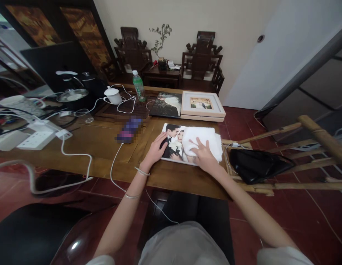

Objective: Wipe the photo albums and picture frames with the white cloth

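A wedding photo album [173, 147] lies on the wooden table in front of me, its cover showing a couple and a white bouquet. My left hand [156, 149] rests at the album's left edge with the fingers stretched out. Spread over the right part of the cover is a white cloth [212, 141]. My right hand [203, 154] lies flat on this cloth, fingers apart, pressing it against the cover. The cloth hides the album's right side.
Behind the album are a dark photo panel [166, 105] and a framed photo [202, 105]. A green bottle [139, 86], a white lidded cup [113, 95], a blurred-out phone [129, 129] and a power strip [41, 136] with cables stand leftward. A black bag [259, 165] lies at right.
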Action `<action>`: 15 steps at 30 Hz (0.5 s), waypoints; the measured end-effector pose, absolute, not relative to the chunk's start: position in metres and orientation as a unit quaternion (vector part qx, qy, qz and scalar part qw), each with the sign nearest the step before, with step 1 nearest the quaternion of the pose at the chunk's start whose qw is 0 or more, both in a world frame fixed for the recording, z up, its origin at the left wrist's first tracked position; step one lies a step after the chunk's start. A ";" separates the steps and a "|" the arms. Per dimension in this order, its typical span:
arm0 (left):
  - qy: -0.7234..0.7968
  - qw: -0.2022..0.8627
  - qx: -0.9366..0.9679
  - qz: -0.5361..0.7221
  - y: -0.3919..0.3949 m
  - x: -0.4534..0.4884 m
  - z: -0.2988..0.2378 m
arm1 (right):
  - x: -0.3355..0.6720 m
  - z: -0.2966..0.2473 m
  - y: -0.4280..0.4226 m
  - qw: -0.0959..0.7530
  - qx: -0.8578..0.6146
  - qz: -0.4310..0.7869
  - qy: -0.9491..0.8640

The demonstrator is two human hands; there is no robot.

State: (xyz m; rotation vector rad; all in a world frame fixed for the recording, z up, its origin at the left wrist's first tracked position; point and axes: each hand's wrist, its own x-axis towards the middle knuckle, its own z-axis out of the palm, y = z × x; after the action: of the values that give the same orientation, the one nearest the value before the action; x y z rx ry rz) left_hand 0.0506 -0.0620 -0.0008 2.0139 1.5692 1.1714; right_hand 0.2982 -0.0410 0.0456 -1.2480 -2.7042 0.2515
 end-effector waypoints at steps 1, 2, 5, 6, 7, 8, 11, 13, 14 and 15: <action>0.551 0.166 0.706 0.412 -0.062 0.051 -0.001 | 0.300 0.045 -0.053 0.077 -0.407 0.082 -0.907; 0.551 0.167 0.706 0.412 -0.062 0.051 -0.001 | 0.301 0.045 -0.065 0.080 -0.397 0.079 -0.911; 0.549 0.168 0.708 0.412 -0.062 0.051 0.000 | 0.304 0.046 -0.098 0.079 -0.368 0.081 -0.923; 0.549 0.168 0.708 0.412 -0.062 0.051 0.000 | 0.304 0.047 -0.107 0.073 -0.361 0.086 -0.926; 0.548 0.168 0.708 0.412 -0.062 0.051 0.000 | 0.304 0.048 -0.114 0.065 -0.353 0.090 -0.929; 0.548 0.168 0.708 0.412 -0.062 0.051 0.000 | 0.303 0.049 -0.120 0.059 -0.345 0.094 -0.932; 0.549 0.168 0.708 0.411 -0.062 0.051 0.000 | 0.302 0.053 -0.123 0.047 -0.327 0.104 -0.938; 0.549 0.167 0.709 0.410 -0.062 0.050 -0.001 | 0.301 0.054 -0.114 0.051 -0.322 0.109 -0.939; 0.550 0.166 0.709 0.409 -0.061 0.050 -0.002 | 0.300 0.054 -0.106 0.056 -0.321 0.109 -0.939; 0.550 0.165 0.709 0.409 -0.061 0.050 -0.002 | 0.299 0.053 -0.097 0.062 -0.324 0.107 -0.938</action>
State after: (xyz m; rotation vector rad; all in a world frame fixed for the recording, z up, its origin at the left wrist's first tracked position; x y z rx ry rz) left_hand 0.0501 -0.0614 -0.0017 2.0209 1.5674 1.1659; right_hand 0.2986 -0.0969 0.0534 -0.9789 -2.8356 0.3237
